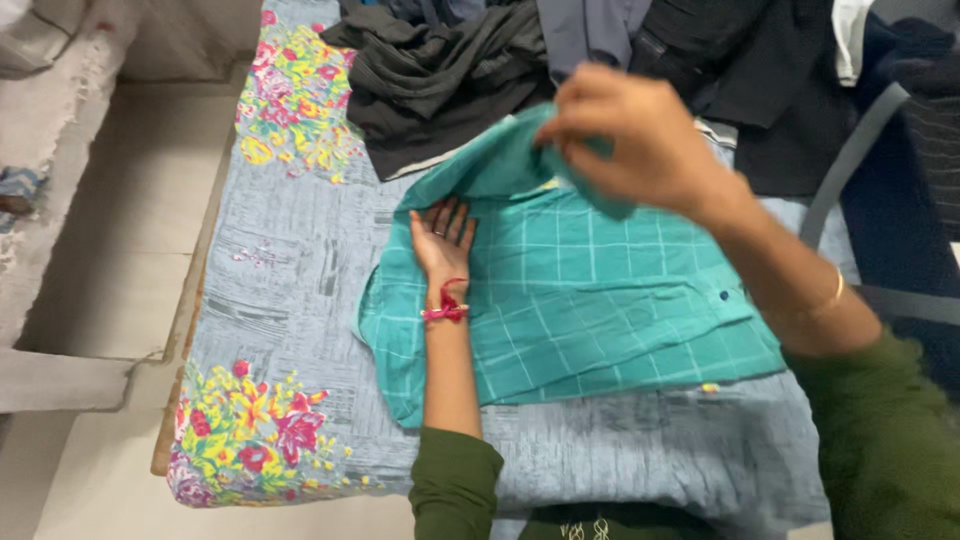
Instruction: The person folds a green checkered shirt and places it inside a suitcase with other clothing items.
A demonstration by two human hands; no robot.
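Observation:
A teal checked shirt [590, 300] lies spread on a bed with a grey-blue floral sheet [290, 270]. My left hand [442, 240] rests flat on the shirt's left part, fingers apart, with a red thread at the wrist. My right hand [630, 135] is raised above the shirt and pinches a fold of its upper edge, lifting the cloth and drawing it over the body of the shirt. A thin gold bangle sits on my right wrist. Both arms wear dark green sleeves.
A heap of dark clothes [450, 70] lies at the far end of the bed, with more black and navy garments [790, 80] to the right. The bed's left edge [195, 300] borders a pale floor [110, 250].

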